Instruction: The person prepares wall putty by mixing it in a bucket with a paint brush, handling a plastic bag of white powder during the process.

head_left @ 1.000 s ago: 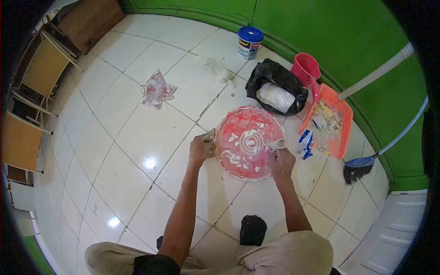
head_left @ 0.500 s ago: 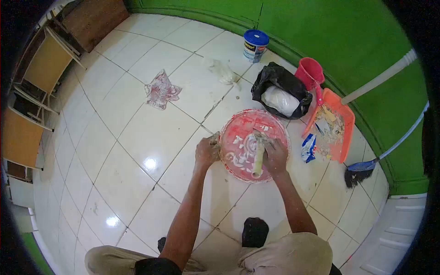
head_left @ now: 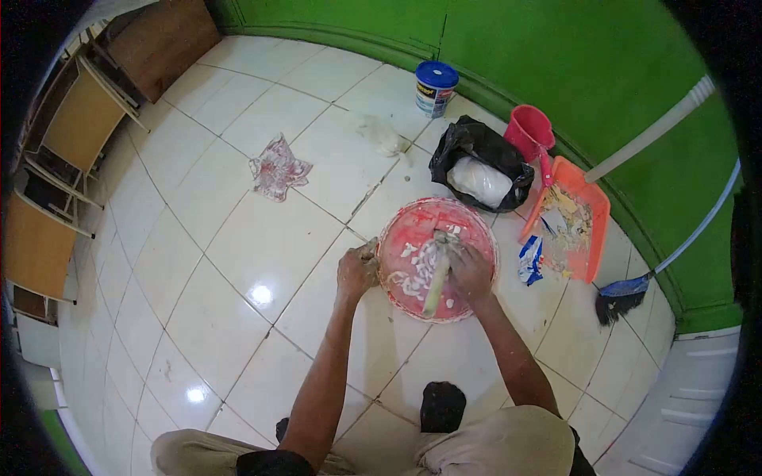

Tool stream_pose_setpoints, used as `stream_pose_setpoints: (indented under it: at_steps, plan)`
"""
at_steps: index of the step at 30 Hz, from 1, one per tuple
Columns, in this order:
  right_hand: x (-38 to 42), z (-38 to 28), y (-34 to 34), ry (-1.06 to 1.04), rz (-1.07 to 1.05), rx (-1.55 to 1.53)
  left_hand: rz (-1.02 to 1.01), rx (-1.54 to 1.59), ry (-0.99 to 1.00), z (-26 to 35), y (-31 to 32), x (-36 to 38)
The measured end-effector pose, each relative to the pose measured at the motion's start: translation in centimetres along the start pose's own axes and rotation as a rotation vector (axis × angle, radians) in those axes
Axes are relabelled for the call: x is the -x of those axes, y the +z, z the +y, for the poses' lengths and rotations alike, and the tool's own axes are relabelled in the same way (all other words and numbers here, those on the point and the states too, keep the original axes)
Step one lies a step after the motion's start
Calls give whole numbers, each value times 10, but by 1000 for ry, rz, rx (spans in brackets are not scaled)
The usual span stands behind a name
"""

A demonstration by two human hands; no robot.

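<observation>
A round tub (head_left: 467, 220), red inside with a whitish crusted rim, stands on the floor in front of me. White paste (head_left: 406, 283) lies in lumps and smears across its bottom. My left hand (head_left: 359, 271) is closed on the tub's left rim. Over the tub, my right hand (head_left: 468, 268) is wrapped round a tool with a pale green handle (head_left: 436, 290). That handle slants down toward me, while the tool's working end is mostly hidden by the fingers and paste. Pale residue coats the fingers of both hands.
Right of the tub are a black bag (head_left: 452, 151) holding a white packet, a pink dipper (head_left: 530, 131), an orange dustpan (head_left: 597, 230) with debris and a broom (head_left: 623, 300). A blue-lidded bucket (head_left: 436, 87) stands by the green wall. A star-shaped dish (head_left: 278, 168) lies left; chairs (head_left: 40, 238) beyond.
The tool's handle end has swung left and slightly down, with my right hand shifting a little left. My left hand stays at the rim. The whole view has shifted slightly.
</observation>
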State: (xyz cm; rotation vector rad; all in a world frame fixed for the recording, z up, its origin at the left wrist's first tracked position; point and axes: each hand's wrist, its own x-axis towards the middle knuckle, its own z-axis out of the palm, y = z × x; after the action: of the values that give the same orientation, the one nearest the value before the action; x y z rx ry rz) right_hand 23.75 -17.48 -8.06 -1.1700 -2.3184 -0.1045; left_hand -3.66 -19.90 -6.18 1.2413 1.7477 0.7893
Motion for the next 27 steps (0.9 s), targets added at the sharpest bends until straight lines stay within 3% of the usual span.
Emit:
stream_pose_setpoints:
  at_steps: [2, 6, 8, 9, 13, 15, 16, 18, 22, 25, 27]
  plan:
    - [12, -8, 2, -145, -52, 34, 0, 22, 1, -2, 1, -2]
    - [18, -3, -10, -164, -97, -73, -2, -60, -7, 4, -1, 0]
    - [13, 21, -5, 35, 29, 12, 5, -49, 16, -4, 2, -1]
    - [6, 31, -3, 35, 69, 25, 17, -39, 44, -10, 3, -4]
    - [8, 34, -3, 33, -62, 33, -2, 91, -20, -27, 11, -15]
    - [15, 23, -3, -200, 24, 86, -14, 153, 57, -25, 9, -13]
    - [17, 21, -3, -203, 21, 84, -12, 155, 54, -25, 8, -12]
    - [16, 14, -12, -159, 14, -4, 16, 13, 23, -12, 5, -6]
    - [12, 28, 1, 25, 5, 7, -3, 67, -7, -9, 5, -7]
    - [15, 13, 10, -86, 48, 20, 3, 59, 51, -8, 3, -6]
    - [18, -12, 1, -203, -52, -48, -28, -11, -19, -1, 0, -5]
